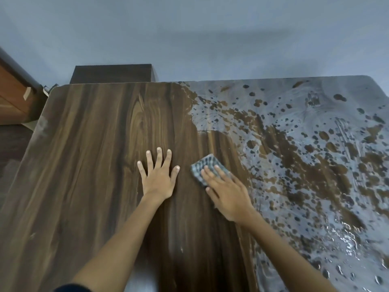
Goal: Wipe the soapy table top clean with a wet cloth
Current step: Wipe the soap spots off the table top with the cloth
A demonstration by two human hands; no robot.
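A dark wood-grain table top (88, 157) fills the view. Its right half is covered in white soapy foam (311, 131) with brown patches showing through; the left half is bare wood. A folded grey checked cloth (205, 165) lies on the table at the foam's left border. My right hand (226, 190) presses flat on the cloth, fingers over its near part. My left hand (159, 175) rests flat on bare wood to the cloth's left, fingers spread, holding nothing.
A dark wooden box-like piece of furniture (111, 73) stands behind the table's far edge. A brown wooden cabinet (12, 95) is at the far left. A pale blue-grey wall rises behind. A wet glossy pool (347, 239) sits at the near right.
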